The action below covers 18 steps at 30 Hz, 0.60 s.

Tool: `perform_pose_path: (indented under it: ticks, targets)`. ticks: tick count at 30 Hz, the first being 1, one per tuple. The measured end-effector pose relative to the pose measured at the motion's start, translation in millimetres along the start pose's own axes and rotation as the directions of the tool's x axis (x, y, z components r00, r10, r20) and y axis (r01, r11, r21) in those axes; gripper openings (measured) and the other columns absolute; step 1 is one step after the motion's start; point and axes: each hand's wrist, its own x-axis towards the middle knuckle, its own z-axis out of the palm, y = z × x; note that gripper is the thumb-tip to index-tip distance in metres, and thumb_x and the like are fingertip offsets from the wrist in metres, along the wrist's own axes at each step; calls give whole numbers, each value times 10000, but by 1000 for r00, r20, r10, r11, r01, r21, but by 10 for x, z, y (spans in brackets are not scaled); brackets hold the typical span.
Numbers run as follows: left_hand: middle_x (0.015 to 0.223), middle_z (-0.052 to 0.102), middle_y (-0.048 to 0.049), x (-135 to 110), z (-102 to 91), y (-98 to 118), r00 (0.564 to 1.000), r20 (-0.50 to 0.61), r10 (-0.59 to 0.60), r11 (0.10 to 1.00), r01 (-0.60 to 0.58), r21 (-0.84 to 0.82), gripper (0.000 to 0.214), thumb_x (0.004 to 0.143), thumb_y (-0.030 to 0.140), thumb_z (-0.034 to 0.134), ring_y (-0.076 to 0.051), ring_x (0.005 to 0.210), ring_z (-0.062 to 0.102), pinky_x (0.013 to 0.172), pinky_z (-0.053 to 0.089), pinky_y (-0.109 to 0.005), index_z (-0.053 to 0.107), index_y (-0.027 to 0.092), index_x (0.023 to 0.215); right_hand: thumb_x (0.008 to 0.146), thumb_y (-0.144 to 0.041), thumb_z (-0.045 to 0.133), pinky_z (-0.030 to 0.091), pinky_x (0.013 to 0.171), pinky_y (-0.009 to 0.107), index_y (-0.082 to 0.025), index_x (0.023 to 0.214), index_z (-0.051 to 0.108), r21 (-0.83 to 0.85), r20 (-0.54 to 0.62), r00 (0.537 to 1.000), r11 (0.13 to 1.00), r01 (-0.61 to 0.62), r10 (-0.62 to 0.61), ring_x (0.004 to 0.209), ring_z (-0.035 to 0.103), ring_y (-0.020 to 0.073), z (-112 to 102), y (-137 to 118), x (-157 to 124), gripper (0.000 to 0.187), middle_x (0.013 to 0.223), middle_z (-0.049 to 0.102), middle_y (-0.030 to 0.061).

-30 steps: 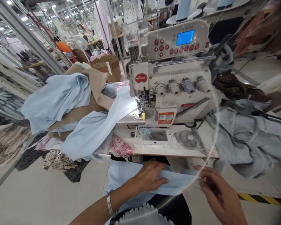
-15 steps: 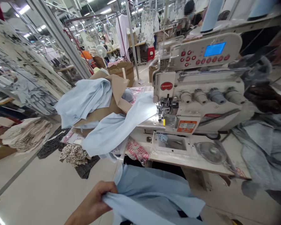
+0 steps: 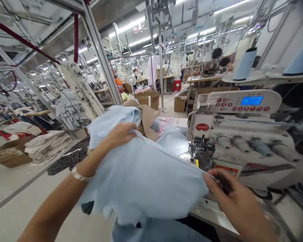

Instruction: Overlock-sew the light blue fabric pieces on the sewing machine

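Big garment factory floor, racks & hanging clothes across upper half of frame, a co-worker (image 3: 221,58) far off at upper right. Overlock machine (image 3: 239,141) fills right side, w/ pale blue thread cones (image 3: 245,64) above it. Its control panel (image 3: 251,101) has a lit blue LCD, digits too small to read; red oval badge (image 3: 202,127) on the front is too blurred to read, same for orange warning label (image 3: 226,169). Behind, center: tan kraft paper (image 3: 148,117) w/ more blue cloth on it. Pale blue cloth (image 3: 141,181) sits mid-frame, lifted over the table (image 3: 212,210), sagging, one hem pulled straight. Left hand (image 3: 120,134) closed on its upper edge, bangle (image 3: 79,176) on wrist. Right hand (image 3: 232,198) nearly closed, pinching hem's far end just beside machine's presser foot (image 3: 200,146); dark bit at fingers, can't tell what. Vs earlier frame, cloth is higher, machine further right.
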Motion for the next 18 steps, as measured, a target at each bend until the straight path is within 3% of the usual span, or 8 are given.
perform_pose_path:
  ticks: [3,4,6,8,12,15,18]
  targets:
    - [1072,628,-115,25,531,388,991,-99,85,994,-78,77,278,847,46,427,-189,877,632,814,521,-328,609,144,1032,738,-711,490,395,475,272,-245,719,572,-60,-102,995,998,-30,24,436,516,161,254,-67,110,474,514,571,-21]
    - [1098,618,-132,-66,719,552,960,-166,225,972,-211,98,268,881,67,408,-193,878,631,770,535,-320,596,138,1058,756,-710,486,389,481,269,-247,727,555,-57,-135,990,997,-55,47,441,510,158,308,-50,119,470,511,557,-28]
    - [1154,597,-139,-288,1032,857,867,-173,467,884,-458,92,261,932,101,390,-213,1008,601,823,533,-322,560,131,1128,765,-703,503,379,468,255,-247,743,537,-18,-166,982,995,-95,91,445,487,148,366,29,126,458,503,517,-41]
    - [1175,588,-141,-449,1212,1065,838,-172,518,855,-513,75,270,966,183,408,-246,1088,552,931,496,-396,524,114,1200,730,-701,549,402,461,244,-238,778,549,49,-197,973,992,-115,123,464,496,145,379,140,128,465,533,531,-33]
    - [1049,588,-128,-457,1249,1118,909,-160,386,922,-384,46,355,999,344,382,-259,963,533,840,479,-438,509,134,1255,682,-693,623,516,586,268,-211,933,597,198,-274,920,953,-230,279,638,630,192,431,328,56,544,775,679,58]
    - [1008,563,-113,-381,1213,1033,936,-119,332,943,-327,54,373,995,385,379,-254,906,506,815,436,-432,523,168,1262,613,-711,662,545,627,276,-197,952,654,260,-92,928,909,-327,360,751,677,232,572,354,-112,616,919,721,96]
    - [1001,551,-109,-347,1219,1010,943,-127,308,951,-300,76,383,994,390,380,-252,904,488,828,395,-430,521,170,1275,645,-726,627,478,484,250,-188,909,677,310,53,930,879,-363,365,578,613,188,735,283,-305,602,714,694,42]
